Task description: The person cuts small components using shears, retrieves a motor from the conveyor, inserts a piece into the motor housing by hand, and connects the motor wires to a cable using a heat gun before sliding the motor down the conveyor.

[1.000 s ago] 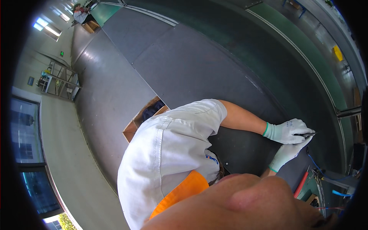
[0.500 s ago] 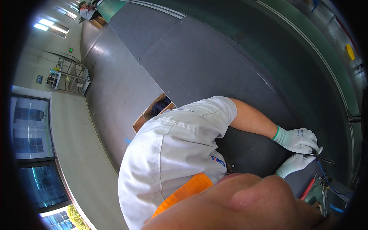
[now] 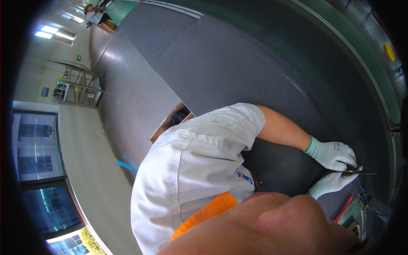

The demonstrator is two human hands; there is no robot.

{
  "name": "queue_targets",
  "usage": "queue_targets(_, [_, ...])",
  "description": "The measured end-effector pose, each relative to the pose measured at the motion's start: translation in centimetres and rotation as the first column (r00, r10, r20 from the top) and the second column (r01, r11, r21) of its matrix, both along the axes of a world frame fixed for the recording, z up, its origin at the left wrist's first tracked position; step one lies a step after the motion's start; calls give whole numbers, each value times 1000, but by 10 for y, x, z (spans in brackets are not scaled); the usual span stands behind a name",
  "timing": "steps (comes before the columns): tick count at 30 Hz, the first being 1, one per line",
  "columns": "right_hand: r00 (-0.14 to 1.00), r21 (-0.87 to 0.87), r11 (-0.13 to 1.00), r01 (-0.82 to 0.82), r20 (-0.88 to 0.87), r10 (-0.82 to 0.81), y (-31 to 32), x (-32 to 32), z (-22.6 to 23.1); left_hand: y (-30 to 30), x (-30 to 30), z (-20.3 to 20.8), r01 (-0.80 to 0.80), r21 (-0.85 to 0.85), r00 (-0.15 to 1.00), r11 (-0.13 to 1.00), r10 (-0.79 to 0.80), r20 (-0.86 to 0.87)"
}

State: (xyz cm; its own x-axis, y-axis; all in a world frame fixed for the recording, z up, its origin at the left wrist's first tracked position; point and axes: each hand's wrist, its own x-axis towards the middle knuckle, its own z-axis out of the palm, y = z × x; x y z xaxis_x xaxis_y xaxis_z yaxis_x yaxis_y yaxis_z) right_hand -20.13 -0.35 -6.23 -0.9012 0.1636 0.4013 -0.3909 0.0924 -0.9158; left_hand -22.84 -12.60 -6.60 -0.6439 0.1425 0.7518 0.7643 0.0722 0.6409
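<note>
My left hand [image 3: 332, 155], in a white glove with a green cuff, is closed with its fingertips on a thin dark pointed strip [image 3: 367, 172]. Just below it, my right hand [image 3: 331, 183], also in a white glove, closes around the same end of the strip. The strip sticks out to the right past the fingers; its exact kind cannot be made out. From beside the right fingertips a thin blue cable [image 3: 361, 187] runs down. The gloves hide the held end.
Red-handled tool [image 3: 345, 209] and metal parts [image 3: 362, 219] lie below my right hand. A dark grey work surface [image 3: 238, 63] stretches behind my left arm. A cardboard box [image 3: 163, 127] with dark cloth is near my shoulder. Another person [image 3: 94, 16] sits far off at upper left.
Both hands have shifted slightly to the right. The dark strip, which slanted downward, now lies nearly level and still sits in the fingers.
</note>
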Motion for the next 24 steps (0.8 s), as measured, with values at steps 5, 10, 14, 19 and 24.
queue_targets(5, [1000, 120, 993, 19, 17, -22, -4, 3, 8, 0, -2, -2, -15, -27, 1000, 1000, 15, -5])
queue_targets(10, [995, 124, 992, 14, -96, -3, 0, 6, 7, -3, 2, 6, 28, -42, 997, 999, -31, -67])
queue_targets(14, [1000, 92, 996, -1, -12, 2, 0, 5, 6, -2, -1, 0, 26, -50, 999, 998, -27, -26])
queue_targets(19, [999, 162, 987, 15, -45, -8, 2, 6, 5, -4, 2, 5, 38, -54, 999, 998, -39, -19])
queue_targets(24, [1000, 137, 991, -8, 13, 6, 4, 4, 3, -3, 0, 2, 7, -56, 999, 998, -9, -34])
